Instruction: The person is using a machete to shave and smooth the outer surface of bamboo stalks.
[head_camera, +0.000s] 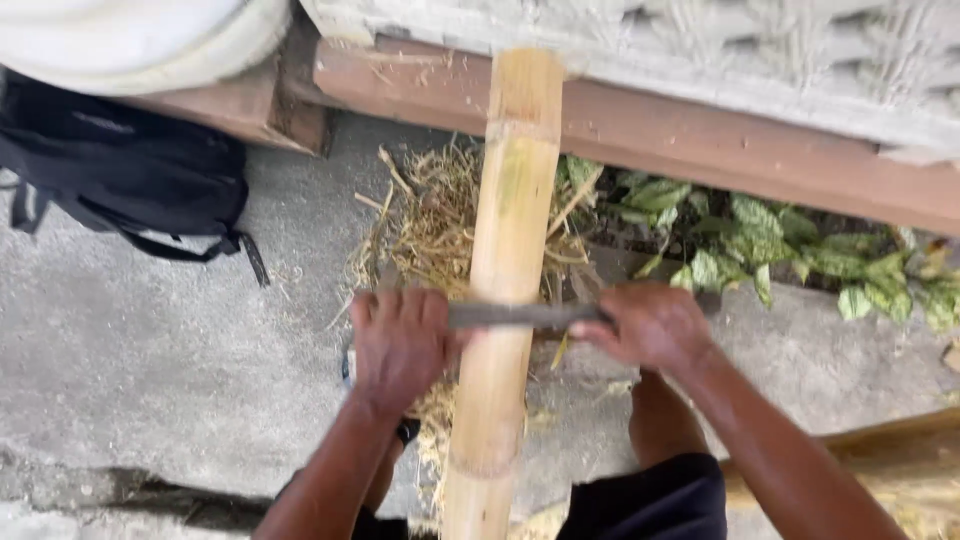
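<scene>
Gripping is seen at both ends of a flat grey blade (520, 315), laid crosswise over a bamboo pole (505, 290). The left hand (400, 345) is closed over the blade's left end, knuckles up, fingers curled down. The right hand (650, 325) is closed around the right end, where a handle is presumably covered; the handle itself cannot be made out. Blade is pressed flat against the pole's upper face, roughly at mid-length in view.

Pole is pale yellow with a greenish patch higher up, nodes visible near the top and near the bottom. Its far end is leaned against a reddish-brown timber beam (700, 140); its near end runs down between the person's knees, with black shorts (650, 500) seen at the bottom edge.

A heap of dry straw-coloured shavings (430, 225) is spread on the concrete floor (130, 360) behind and left of the pole. Green speckled leaves (790, 250) are packed under the beam to the right. A black backpack (120, 170) is lying on the floor at far left, well apart from the hands. A pale woven panel (780, 50) is set above the beam.
</scene>
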